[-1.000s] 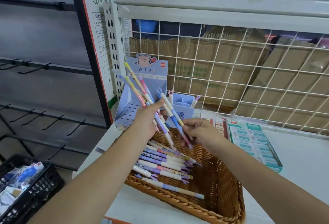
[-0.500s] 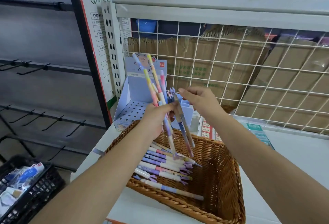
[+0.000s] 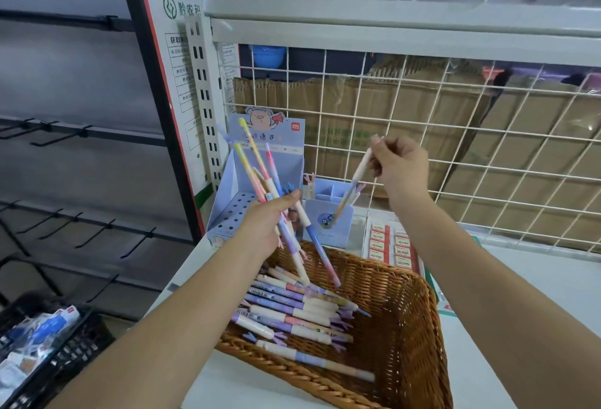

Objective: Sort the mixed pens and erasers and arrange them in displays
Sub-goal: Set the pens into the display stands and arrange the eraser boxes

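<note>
Two hands apart: left hand (image 3: 265, 226) grips pen bunch (image 3: 260, 177) over basket (image 3: 409, 327), right hand (image 3: 403, 167) pinches single pen (image 3: 353, 184) slanted above blue holder (image 3: 338, 224), loose pens (image 3: 292, 311) in basket on desk (image 3: 536, 294).

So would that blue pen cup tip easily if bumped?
Probably light: the cup looks like thin plastic and nearly empty. It may slide or tip if the pen in the right hand pokes its rim, though its squat, boxy shape should help.

Eraser box (image 3: 392, 246) mostly behind the right forearm (image 3: 471, 278) (labels illegibly small), black crate (image 3: 76, 351) edge-cut.
</note>
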